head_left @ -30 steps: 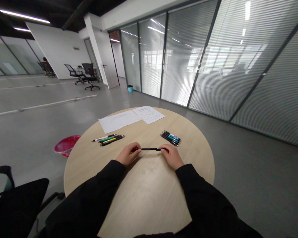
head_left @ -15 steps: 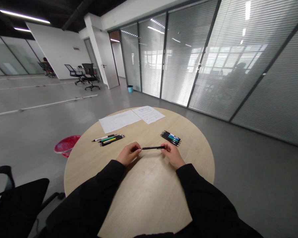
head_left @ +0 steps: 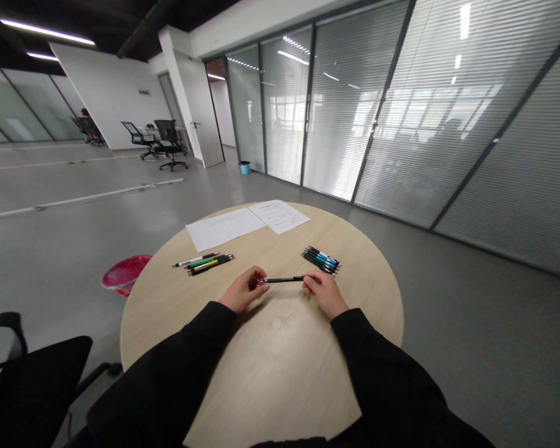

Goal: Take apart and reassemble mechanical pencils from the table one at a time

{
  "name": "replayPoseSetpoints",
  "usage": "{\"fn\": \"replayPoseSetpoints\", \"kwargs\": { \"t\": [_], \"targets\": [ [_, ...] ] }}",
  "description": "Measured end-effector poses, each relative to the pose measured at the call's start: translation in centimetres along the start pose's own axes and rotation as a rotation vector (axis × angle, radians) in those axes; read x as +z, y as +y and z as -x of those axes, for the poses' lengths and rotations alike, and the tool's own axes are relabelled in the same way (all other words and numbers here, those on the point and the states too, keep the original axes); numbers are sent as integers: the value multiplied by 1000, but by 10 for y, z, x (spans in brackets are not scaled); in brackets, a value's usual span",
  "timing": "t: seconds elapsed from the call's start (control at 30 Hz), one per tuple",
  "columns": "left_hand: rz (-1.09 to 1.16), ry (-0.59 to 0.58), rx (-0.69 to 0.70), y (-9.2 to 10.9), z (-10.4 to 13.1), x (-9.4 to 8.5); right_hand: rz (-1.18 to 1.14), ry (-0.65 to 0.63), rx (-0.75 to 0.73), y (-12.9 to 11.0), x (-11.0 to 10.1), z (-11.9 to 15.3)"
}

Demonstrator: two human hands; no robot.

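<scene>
A slim black pen point(head_left: 284, 280) lies level across the gap between my two hands, just above the table. My right hand point(head_left: 325, 291) pinches its right end between thumb and fingers. At the left end, my left hand point(head_left: 245, 290) has its thumb and fingertips slightly apart around the pen's tip; whether they still touch it is hard to make out. Left of my hands lies a group of pens point(head_left: 210, 262) with white, green, yellow and black parts. Just beyond my right hand is a second group of pens point(head_left: 321, 259), black with blue and green parts.
Two printed sheets of paper point(head_left: 226, 229) lie at the far side of the round wooden table point(head_left: 280, 373). A red basin point(head_left: 126, 274) stands on the floor to the left, with a black chair point(head_left: 32, 386) nearer me. Glass partitions line the right.
My left thumb and fingers have loosened and parted at the pen's tip. The right hand keeps its pinch, and the pen has hardly moved.
</scene>
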State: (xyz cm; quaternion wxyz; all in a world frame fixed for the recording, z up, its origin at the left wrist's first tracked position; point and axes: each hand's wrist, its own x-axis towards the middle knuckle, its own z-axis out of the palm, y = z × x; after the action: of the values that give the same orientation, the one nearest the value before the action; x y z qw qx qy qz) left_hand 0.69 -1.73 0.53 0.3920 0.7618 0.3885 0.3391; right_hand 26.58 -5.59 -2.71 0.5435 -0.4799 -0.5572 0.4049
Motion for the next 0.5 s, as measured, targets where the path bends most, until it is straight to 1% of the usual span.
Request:
{"fn": "replayPoseSetpoints", "kwargs": {
  "t": [0.13, 0.23, 0.33, 0.5],
  "targets": [
    [-119, 12, -64, 7, 1, -2, 4, 6, -19, -2, 0, 0],
    [-112, -7, -104, 12, 2, -3, 3, 4, -22, -2, 0, 0],
    [-37, -46, -92, 10, 2, -3, -10, 10, -15, -1, 0, 0],
    [189, -55, -57, -2, -1, 0, -13, 11, -19, -1, 0, 0]
  ]
}}
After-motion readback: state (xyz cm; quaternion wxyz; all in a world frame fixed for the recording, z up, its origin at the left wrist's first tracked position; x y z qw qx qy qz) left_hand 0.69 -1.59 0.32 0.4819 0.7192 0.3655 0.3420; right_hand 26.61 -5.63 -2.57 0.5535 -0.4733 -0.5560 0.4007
